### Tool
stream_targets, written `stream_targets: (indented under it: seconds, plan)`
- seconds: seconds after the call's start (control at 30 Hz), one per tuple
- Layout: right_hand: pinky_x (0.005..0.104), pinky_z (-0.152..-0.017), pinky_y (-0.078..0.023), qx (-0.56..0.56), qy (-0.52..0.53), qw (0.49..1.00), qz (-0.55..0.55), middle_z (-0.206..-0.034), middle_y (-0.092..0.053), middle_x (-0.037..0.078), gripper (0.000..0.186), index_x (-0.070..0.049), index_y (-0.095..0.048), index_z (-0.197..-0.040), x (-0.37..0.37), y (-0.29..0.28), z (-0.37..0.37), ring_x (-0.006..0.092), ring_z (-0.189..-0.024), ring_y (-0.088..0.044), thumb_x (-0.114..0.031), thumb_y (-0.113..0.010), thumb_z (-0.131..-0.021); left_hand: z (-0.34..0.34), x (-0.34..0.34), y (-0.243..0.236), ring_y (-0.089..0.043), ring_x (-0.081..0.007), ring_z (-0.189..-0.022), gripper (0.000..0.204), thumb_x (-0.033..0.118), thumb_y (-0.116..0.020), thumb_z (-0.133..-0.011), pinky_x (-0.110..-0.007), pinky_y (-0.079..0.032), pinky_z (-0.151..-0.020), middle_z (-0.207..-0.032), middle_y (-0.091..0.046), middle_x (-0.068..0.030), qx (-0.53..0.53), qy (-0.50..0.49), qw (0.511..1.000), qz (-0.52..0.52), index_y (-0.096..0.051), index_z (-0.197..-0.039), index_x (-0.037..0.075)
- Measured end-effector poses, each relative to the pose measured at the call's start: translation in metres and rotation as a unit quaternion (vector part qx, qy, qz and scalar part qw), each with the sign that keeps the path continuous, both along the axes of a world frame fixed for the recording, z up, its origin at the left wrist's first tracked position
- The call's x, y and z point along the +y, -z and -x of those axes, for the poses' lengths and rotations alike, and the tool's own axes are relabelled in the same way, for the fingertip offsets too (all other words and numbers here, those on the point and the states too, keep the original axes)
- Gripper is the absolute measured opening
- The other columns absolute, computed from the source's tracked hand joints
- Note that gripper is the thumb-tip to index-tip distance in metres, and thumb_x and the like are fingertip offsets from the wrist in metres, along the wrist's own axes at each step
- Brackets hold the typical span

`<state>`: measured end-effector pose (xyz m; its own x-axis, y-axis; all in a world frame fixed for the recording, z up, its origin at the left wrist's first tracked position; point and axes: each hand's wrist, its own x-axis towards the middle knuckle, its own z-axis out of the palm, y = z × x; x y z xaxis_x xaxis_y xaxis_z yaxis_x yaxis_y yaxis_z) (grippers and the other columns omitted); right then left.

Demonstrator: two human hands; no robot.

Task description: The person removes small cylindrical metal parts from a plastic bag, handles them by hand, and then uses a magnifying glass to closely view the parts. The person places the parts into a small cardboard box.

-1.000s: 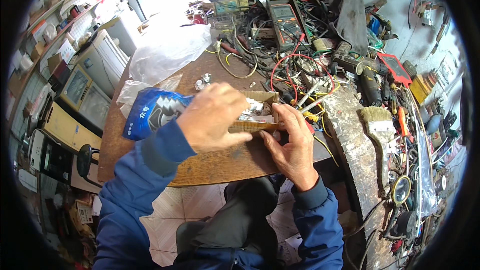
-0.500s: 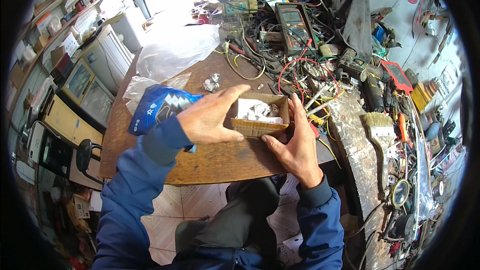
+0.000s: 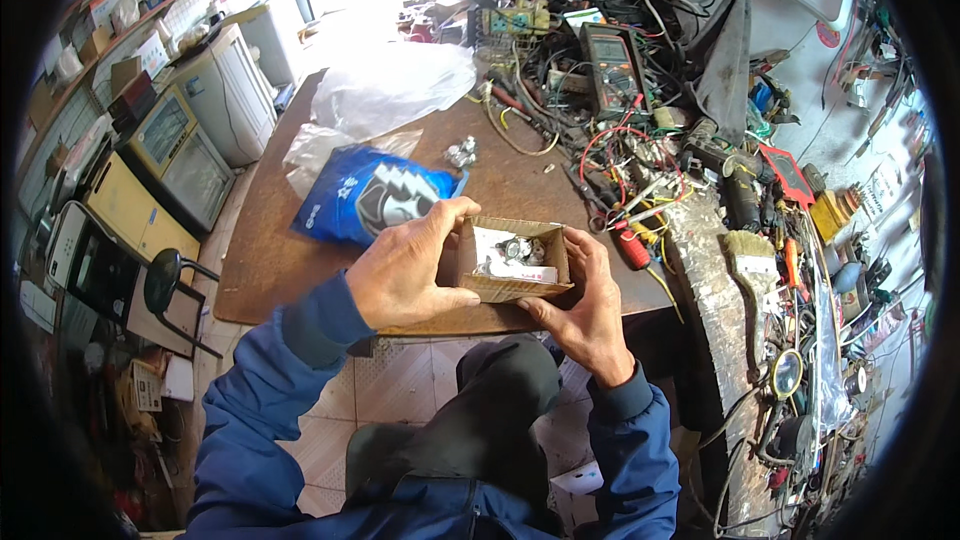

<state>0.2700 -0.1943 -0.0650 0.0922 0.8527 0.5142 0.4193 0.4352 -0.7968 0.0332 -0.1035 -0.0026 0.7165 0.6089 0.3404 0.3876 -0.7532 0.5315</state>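
Observation:
A small open cardboard box is held between my two hands close to the near edge of the wooden table. Inside lie small shiny metal parts and some white paper or card; their exact kind is too small to tell. My left hand grips the box's left side, thumb along the near wall. On the right side, the fingers of my right hand wrap the wall, with the thumb at the lower front corner. Beyond my left hand rests a blue printed plastic bag. A small clump of silvery pieces lies farther back.
Clear plastic sheeting covers the table's far left. Tangled cables and a multimeter crowd the far right. A red-handled tool, a wide brush and a magnifier lie to the right. A dark stool stands left.
The box has come nearer to me, toward the table's near edge, and its contents show more plainly. My left hand has closed in on its side. The view has shifted too.

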Motion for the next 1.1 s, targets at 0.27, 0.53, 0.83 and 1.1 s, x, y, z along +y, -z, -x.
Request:
stream_targets:
  seconds: [0.27,0.53,0.83,1.1]
  plan:
    - [0.0406,-0.102,-0.048,-0.027,-0.011,1.000,0.004,-0.141,-0.057,0.024,0.065,0.000,-0.056,-0.128,-0.003,0.009,0.005,0.0337,-0.120,-0.062,-0.014,-0.089,-0.073,0.020,-0.014,0.023,-0.059,-0.0405,-0.122,0.074,0.018,-0.089,-0.073,-0.044,-0.049,-0.102,-0.127,-0.060,-0.0224,-0.072,-0.011,0.997,0.004,-0.046,-0.131,0.003]
    - [0.0381,-0.099,-0.048,-0.062,-0.030,0.997,0.039,-0.127,-0.061,0.019,0.050,-0.002,-0.068,-0.113,0.001,-0.004,0.006,0.0294,-0.115,-0.062,-0.018,-0.091,-0.073,0.020,-0.008,0.040,-0.060,-0.0410,-0.121,0.056,0.022,-0.089,-0.073,-0.046,-0.051,-0.102,-0.127,-0.061,-0.0235,-0.085,0.001,0.993,-0.083,-0.063,-0.120,0.006]
    - [0.0382,-0.102,-0.045,0.043,-0.058,0.995,0.073,-0.128,-0.062,0.017,0.049,-0.002,-0.072,-0.115,0.004,0.007,-0.001,0.0293,-0.121,-0.057,-0.027,-0.089,-0.076,0.018,-0.009,0.035,-0.060,-0.0394,-0.123,0.057,0.021,-0.090,-0.073,-0.044,-0.050,-0.104,-0.136,-0.056,-0.0243,-0.126,0.031,0.991,-0.039,-0.066,-0.123,0.007]
    - [0.0510,-0.115,-0.035,-0.064,-0.026,0.998,0.004,-0.157,-0.035,0.028,0.068,-0.003,-0.072,-0.118,0.006,-0.011,0.006,0.0420,-0.143,-0.040,-0.045,-0.091,-0.069,0.017,-0.011,0.038,-0.055,-0.0399,-0.128,0.071,0.016,-0.089,-0.072,-0.046,-0.046,-0.109,-0.139,-0.053,-0.0231,-0.118,0.013,0.993,-0.012,-0.058,-0.135,0.008]
